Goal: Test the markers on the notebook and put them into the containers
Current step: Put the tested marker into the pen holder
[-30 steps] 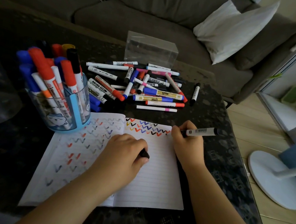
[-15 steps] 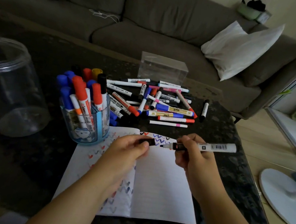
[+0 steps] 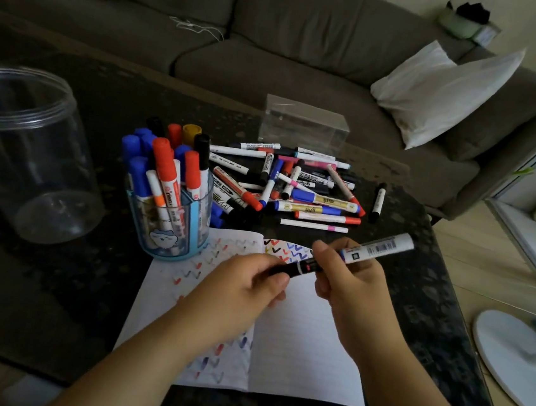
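Over the open notebook [image 3: 298,345], my right hand [image 3: 348,277] grips a white-barrelled marker [image 3: 377,248] that points down-left. My left hand [image 3: 241,286] pinches its black cap [image 3: 283,268], which sits on the marker's tip. Rows of coloured zigzag marks cover the left page and the top of the right page. A blue cup [image 3: 172,222] holding several capped markers stands at the notebook's upper left corner. A pile of loose markers [image 3: 295,186] lies behind the notebook.
A big clear jar [image 3: 20,150] stands far left on the dark table [image 3: 53,279]. A clear plastic box [image 3: 303,124] sits behind the pile. A sofa with a white pillow [image 3: 437,88] is beyond; a white fan base [image 3: 514,361] stands on the floor to the right.
My right hand lifted the marker off the page. My left hand brought the cap up from the notebook and onto the marker's tip. The view tilted up and left, showing the jar.
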